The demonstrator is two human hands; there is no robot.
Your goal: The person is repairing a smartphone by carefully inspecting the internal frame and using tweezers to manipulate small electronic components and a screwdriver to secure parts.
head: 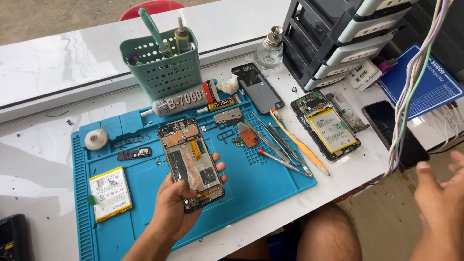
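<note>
My left hand (176, 208) holds an opened phone frame (191, 162) with its back off, so the bare circuit board and flex cables show, above the blue work mat (270, 186). My right hand (442, 203) hangs open with spread fingers at the far right, off the table's edge, touching nothing. A loose white phone battery (110, 192) lies on the mat left of the held phone. Tweezers, a red-handled screwdriver (280, 162) and a yellow pry tool (299, 145) lie on the mat's right side.
A green basket (164, 67) of tools stands behind the mat with glue tubes (181, 102) before it. A second opened phone (327, 126), a grey back cover (258, 87), a dark phone (394, 130), a glass bottle (269, 50), grey drawers (338, 38) and hanging cables (411, 87) lie right.
</note>
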